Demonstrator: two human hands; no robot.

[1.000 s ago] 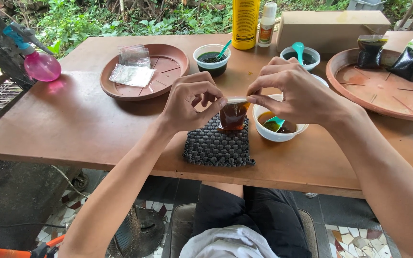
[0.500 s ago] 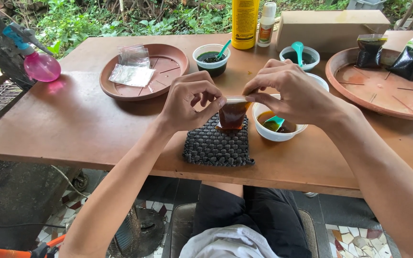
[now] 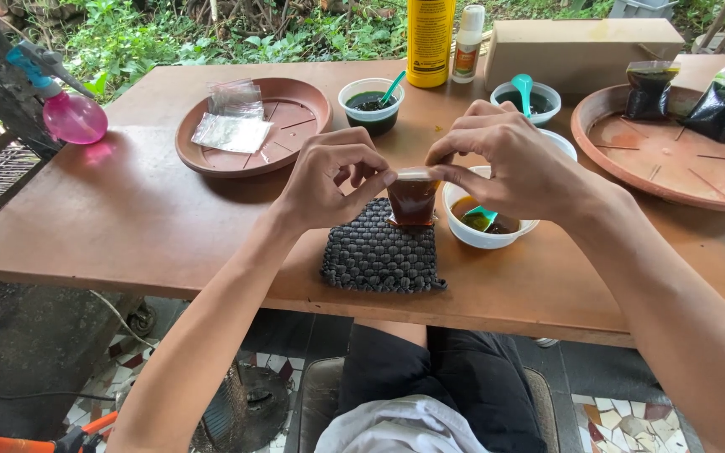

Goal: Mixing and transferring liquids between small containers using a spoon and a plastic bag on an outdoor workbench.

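Observation:
Both hands pinch the top edge of a small clear plastic bag [image 3: 412, 200] filled with dark brown liquid. My left hand [image 3: 331, 176] grips its left corner and my right hand [image 3: 501, 159] grips its right corner. The bag hangs just above a dark woven mat [image 3: 379, 256] on the wooden table [image 3: 111, 226]. Right of the bag stands a white bowl [image 3: 484, 225] of brown liquid with a teal spoon in it, partly under my right hand.
A brown round tray [image 3: 283, 143] at the left back holds empty clear bags [image 3: 232, 122]. Another tray [image 3: 673, 164] at right carries two filled dark bags. Two small cups with teal spoons, a yellow bottle [image 3: 430, 38], a small white bottle, a cardboard box and a pink spray bottle [image 3: 69, 113] stand around.
Both hands have shifted slightly along the bag's top edge while still pinching it; the bag stays above the mat.

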